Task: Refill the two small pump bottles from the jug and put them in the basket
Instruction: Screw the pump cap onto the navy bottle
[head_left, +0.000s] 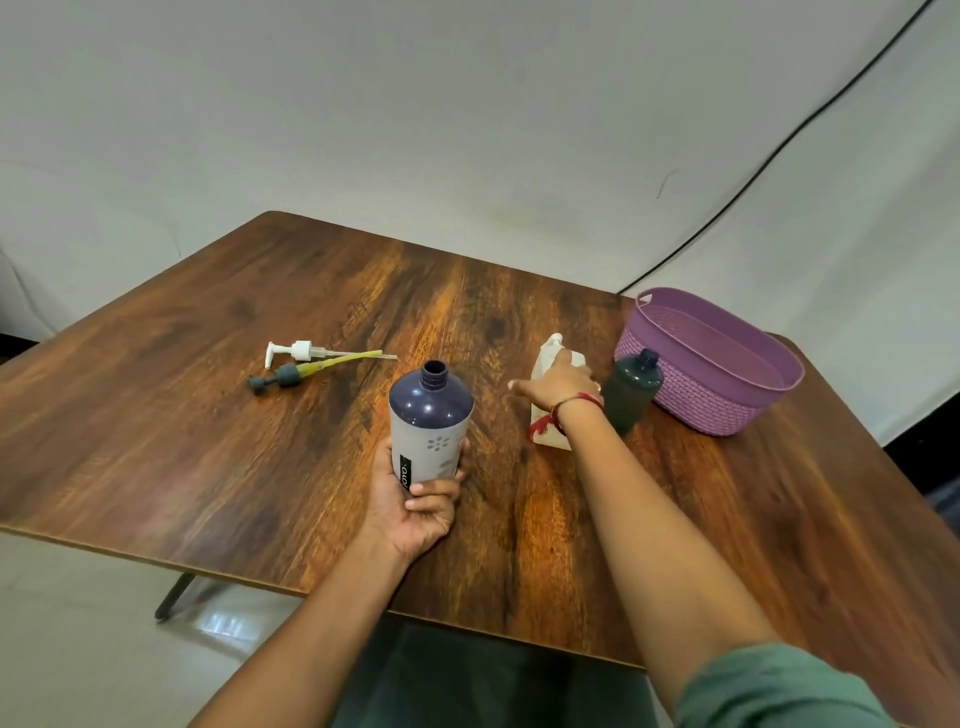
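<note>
Head view: left hand (421, 499) grips the uncapped grey bottle (430, 426) upright on the bench (208, 441), probably steadying it for filling. Right of that bottle, right hand (558, 387) lies on the white refill pouch (545, 366), grip unclear. Further right, the green bottle (631, 389) stands beside the purple basket (717, 410).

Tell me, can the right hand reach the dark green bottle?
Probably yes. The right hand is on the white pouch, and the dark green bottle stands just beside it, near the basket, with nothing in between.
</note>
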